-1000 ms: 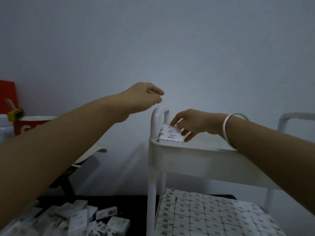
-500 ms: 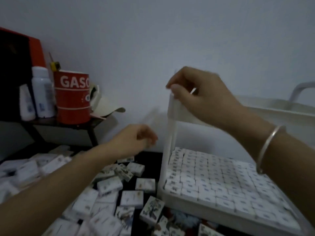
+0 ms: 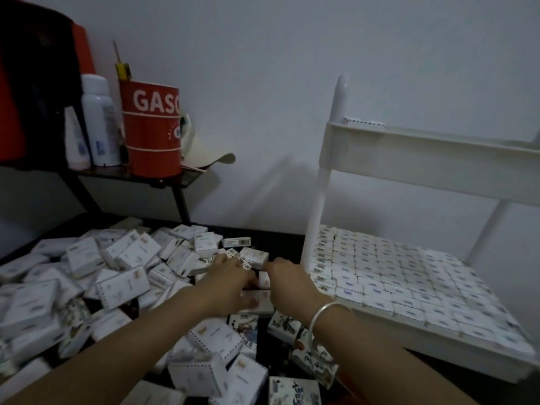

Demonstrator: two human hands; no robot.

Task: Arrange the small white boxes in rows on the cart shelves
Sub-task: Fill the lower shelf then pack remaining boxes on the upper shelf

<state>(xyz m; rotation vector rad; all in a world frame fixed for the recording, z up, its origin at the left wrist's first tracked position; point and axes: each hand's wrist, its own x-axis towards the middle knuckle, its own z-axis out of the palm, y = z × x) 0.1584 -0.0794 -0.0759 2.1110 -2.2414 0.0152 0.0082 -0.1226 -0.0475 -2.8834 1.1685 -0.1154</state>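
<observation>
- The left hand [image 3: 230, 283] and the right hand [image 3: 287, 285] are both down in a loose pile of small white boxes [image 3: 122, 282], close to each other, just beside the corner post of the white cart [image 3: 317, 200].
- The left fingers lie over some boxes. Whether its grip holds one, I cannot tell.
- The right hand shows its back, with the fingers bent down and hidden, so its grip I also cannot tell. A silver bracelet [image 3: 327, 312] is on this wrist.
- The pile lies on a dark surface, with boxes at many angles.
- The lower shelf [image 3: 409, 343] is filled with neat rows of boxes [image 3: 394, 273].
- On the upper shelf [image 3: 423, 159], the edge of one box [image 3: 363, 121] shows at the near corner.
- At the back left, a small table [image 3: 131, 174] carries a red can [image 3: 150, 127] and a white bottle [image 3: 98, 118].
</observation>
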